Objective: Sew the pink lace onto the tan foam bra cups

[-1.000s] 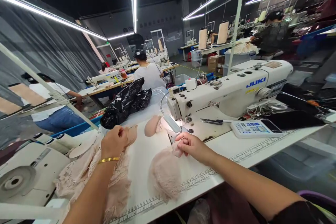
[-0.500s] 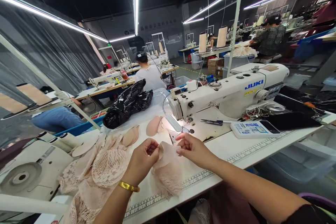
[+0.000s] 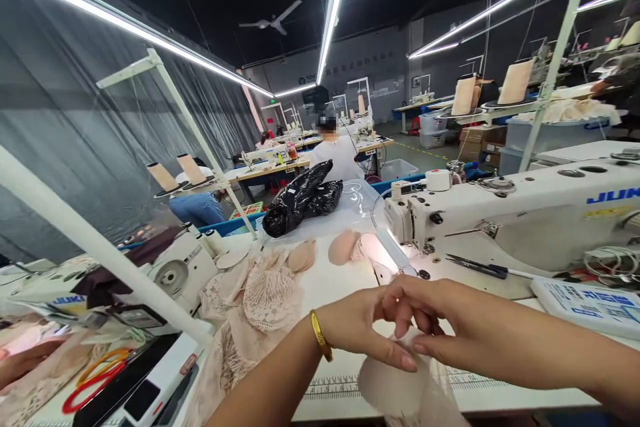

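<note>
Both hands are together at the front of the sewing table, over a pale beige fabric cup piece (image 3: 393, 387) with thin sheer cloth hanging at its right. My left hand (image 3: 367, 323), wearing a gold bangle (image 3: 320, 335), is closed on the piece's upper edge, thumb in front. My right hand (image 3: 445, 310) pinches the same edge just beside it; its curled fingers overlap the left ones and partly hide the grip. Beyond the hands stands a white sewing machine (image 3: 480, 213). Near its needle end lie another beige cup (image 3: 344, 247) and a lit lamp (image 3: 393, 248).
Beige lace pieces (image 3: 273, 297) are heaped left of my hands. Black thread snips (image 3: 477, 267) and a white box (image 3: 587, 303) lie at the right. A black plastic bag (image 3: 300, 203) sits behind. At far left are red-handled scissors (image 3: 95, 383) and another person's hand (image 3: 30, 363).
The view has swung left. My hands, previously apart on the fabric, have come together with fingers overlapping, and the piece has turned so its smooth cup side shows.
</note>
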The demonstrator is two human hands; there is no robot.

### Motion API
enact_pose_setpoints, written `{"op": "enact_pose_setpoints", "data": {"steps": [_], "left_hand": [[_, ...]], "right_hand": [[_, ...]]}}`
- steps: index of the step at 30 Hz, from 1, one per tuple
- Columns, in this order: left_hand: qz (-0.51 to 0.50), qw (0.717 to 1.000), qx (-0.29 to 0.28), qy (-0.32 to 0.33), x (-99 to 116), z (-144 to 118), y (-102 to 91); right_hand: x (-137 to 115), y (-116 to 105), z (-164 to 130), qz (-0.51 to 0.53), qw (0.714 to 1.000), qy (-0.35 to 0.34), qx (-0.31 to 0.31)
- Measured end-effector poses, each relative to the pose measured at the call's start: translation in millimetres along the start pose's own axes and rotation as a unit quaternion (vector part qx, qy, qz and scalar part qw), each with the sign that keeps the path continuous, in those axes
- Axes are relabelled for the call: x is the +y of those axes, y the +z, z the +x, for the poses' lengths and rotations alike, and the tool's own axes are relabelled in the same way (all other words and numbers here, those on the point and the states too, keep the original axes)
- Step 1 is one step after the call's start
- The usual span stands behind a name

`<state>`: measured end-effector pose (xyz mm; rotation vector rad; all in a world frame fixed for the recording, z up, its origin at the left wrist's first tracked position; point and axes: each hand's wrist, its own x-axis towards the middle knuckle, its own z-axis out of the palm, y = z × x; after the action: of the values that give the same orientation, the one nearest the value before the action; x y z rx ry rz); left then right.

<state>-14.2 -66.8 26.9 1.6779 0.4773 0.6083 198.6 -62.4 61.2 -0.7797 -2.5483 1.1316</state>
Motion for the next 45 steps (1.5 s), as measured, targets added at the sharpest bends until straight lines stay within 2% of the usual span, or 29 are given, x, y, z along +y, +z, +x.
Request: {"op": "enact_pose_setpoints", "data": {"steps": [2, 4, 7, 9, 11, 12, 13, 15, 17, 20, 22, 28, 30, 32, 36, 39, 45], "left_hand": [[0.008, 1.0, 0.012, -0.018, -6, -7, 1.6], [0.045, 0.995, 0.045, -0.074, -12, -16, 1.1], [0.114, 0.976, 0.129, -0.133, -16, -28, -5.1], [0.241, 0.941, 0.209, -0.111, -15, -33, -11.5], [0.384, 0.881, 0.266, -0.073, -11, -36, -17.4], [0.439, 0.853, 0.278, -0.059, -10, -37, -19.4], [0.47, 0.836, 0.278, -0.05, -10, -37, -20.6], [0.487, 0.835, 0.253, -0.046, -13, -37, -20.6], [0.529, 0.826, 0.189, -0.055, -22, -35, -19.2], [0.614, 0.781, 0.086, -0.075, -42, -25, -20.3], [0.639, 0.763, 0.06, -0.08, -54, -13, -26.0], [0.644, 0.757, 0.056, -0.094, -73, 22, -50.6], [0.656, 0.746, 0.07, -0.095, -77, 27, -50.7], [0.667, 0.739, 0.074, -0.064, -82, 28, -46.3], [0.65, 0.758, 0.058, 0.011, -91, 26, -37.3], [0.644, 0.76, 0.079, 0.022, -97, 23, -36.6], [0.614, 0.783, 0.095, 0.039, -102, 23, -37.0]], "right_hand": [[-5, -6, -1, -0.026, 1.0, -0.002, -0.007], [-3, -8, 2, -0.053, 0.998, -0.03, 0.016], [12, -4, 14, -0.109, 0.979, -0.124, 0.12], [24, 2, 23, -0.168, 0.942, -0.198, 0.213], [36, 12, 31, -0.239, 0.89, -0.253, 0.296], [43, 17, 34, -0.268, 0.864, -0.274, 0.326], [51, 22, 38, -0.29, 0.844, -0.288, 0.348], [74, 33, 43, -0.315, 0.831, -0.297, 0.35], [103, 40, 46, -0.33, 0.851, -0.29, 0.286], [145, 44, 47, -0.337, 0.886, -0.273, 0.162], [163, 40, 46, -0.328, 0.901, -0.253, 0.128], [184, 25, 50, -0.31, 0.914, -0.238, 0.109], [188, 24, 52, -0.28, 0.923, -0.236, 0.116], [191, 23, 52, -0.252, 0.93, -0.242, 0.116], [191, 18, 48, -0.233, 0.93, -0.253, 0.13], [189, 15, 43, -0.24, 0.926, -0.249, 0.15], [187, 15, 36, -0.258, 0.928, -0.232, 0.135]]}}
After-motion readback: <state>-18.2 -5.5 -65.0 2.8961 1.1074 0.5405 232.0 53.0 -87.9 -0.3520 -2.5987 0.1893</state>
